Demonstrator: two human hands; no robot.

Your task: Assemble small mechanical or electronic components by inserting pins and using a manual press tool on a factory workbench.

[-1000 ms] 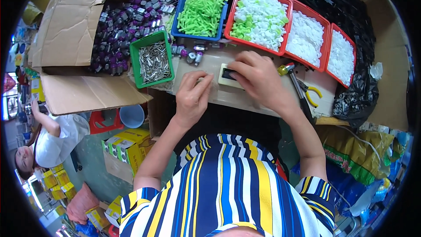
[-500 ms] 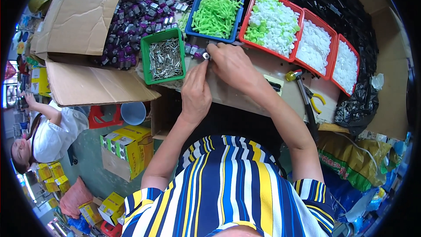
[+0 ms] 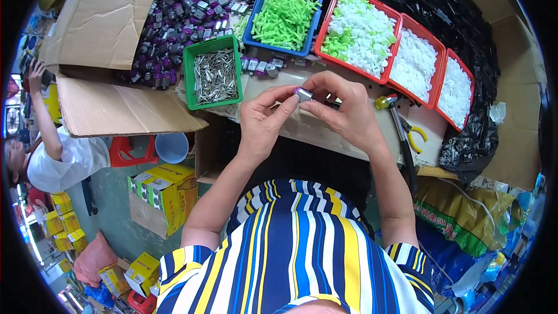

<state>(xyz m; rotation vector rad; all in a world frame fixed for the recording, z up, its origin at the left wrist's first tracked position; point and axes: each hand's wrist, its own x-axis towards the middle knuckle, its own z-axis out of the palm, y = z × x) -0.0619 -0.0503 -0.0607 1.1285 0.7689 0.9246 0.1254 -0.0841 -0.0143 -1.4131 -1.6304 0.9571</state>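
Left hand (image 3: 263,121): thumb and forefinger pinch the small purple-and-silver part (image 3: 303,93) from its left.
Right hand (image 3: 345,110): fingertips pinch the same part from the right.
Part: held above the cardboard worktop (image 3: 302,131), just below the green tray of metal pins (image 3: 214,73) and the blue tray of green pieces (image 3: 283,18).
Nearby: a hammer (image 3: 395,128) right of the hands.

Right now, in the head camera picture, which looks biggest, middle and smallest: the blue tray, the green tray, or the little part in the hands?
1. Blue tray
2. Green tray, nearly alike, so unsure
3. Little purple and silver part, plainly smallest
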